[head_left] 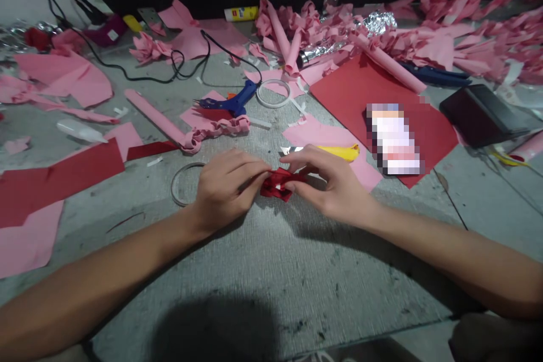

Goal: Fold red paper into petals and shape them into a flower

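Between my two hands is a small folded piece of red paper (278,182) with a pale spot near its middle. My left hand (229,184) pinches its left side between thumb and fingers. The right side is gripped by my right hand (324,181), thumb below and fingers curled above. Just beyond my right fingers lies a yellow craft knife (339,151), its blade end partly behind the hand. A thin grey ring (182,184) rests beside my left wrist, partly covered by that hand.
A blue glue gun (231,103) with a black cord lies ahead, near a white tape ring (274,94). On a red sheet (339,90) rests a blurred phone (394,141). Pink paper scraps (458,39) pile along the back. A red strip (63,181) lies left.
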Demonstrator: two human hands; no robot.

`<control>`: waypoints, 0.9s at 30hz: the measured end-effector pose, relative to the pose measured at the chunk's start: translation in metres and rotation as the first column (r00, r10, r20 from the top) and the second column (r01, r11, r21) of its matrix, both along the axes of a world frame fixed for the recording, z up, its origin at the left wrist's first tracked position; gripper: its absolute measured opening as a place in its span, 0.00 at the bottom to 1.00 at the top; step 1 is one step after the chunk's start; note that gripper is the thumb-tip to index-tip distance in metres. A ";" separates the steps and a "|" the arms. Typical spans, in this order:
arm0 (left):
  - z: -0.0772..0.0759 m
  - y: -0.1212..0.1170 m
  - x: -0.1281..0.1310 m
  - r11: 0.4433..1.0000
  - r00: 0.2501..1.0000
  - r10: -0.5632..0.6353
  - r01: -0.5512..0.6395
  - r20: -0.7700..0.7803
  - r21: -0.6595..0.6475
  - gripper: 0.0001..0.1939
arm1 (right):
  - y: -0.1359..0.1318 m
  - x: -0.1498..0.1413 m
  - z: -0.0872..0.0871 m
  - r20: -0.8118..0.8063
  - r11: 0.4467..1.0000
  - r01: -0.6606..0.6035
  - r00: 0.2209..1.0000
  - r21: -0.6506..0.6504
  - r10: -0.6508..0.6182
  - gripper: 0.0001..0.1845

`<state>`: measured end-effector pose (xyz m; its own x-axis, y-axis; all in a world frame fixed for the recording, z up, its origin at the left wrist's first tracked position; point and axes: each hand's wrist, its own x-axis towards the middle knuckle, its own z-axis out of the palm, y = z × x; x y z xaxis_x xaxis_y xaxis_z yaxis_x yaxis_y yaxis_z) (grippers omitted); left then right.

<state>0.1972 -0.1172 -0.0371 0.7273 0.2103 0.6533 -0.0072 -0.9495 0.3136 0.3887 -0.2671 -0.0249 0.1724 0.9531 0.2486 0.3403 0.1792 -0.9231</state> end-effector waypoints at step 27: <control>-0.001 -0.004 -0.001 0.998 0.999 -0.022 0.021 -0.032 -0.052 0.04 | 0.008 0.018 0.004 0.433 0.980 -0.194 0.887 0.032 0.162 0.09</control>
<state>0.1961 -0.1208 -0.0382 0.7527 0.2271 0.6179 -0.0164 -0.9318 0.3625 0.4070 -0.2595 -0.0212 -0.1368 0.9342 0.3294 0.6541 0.3349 -0.6782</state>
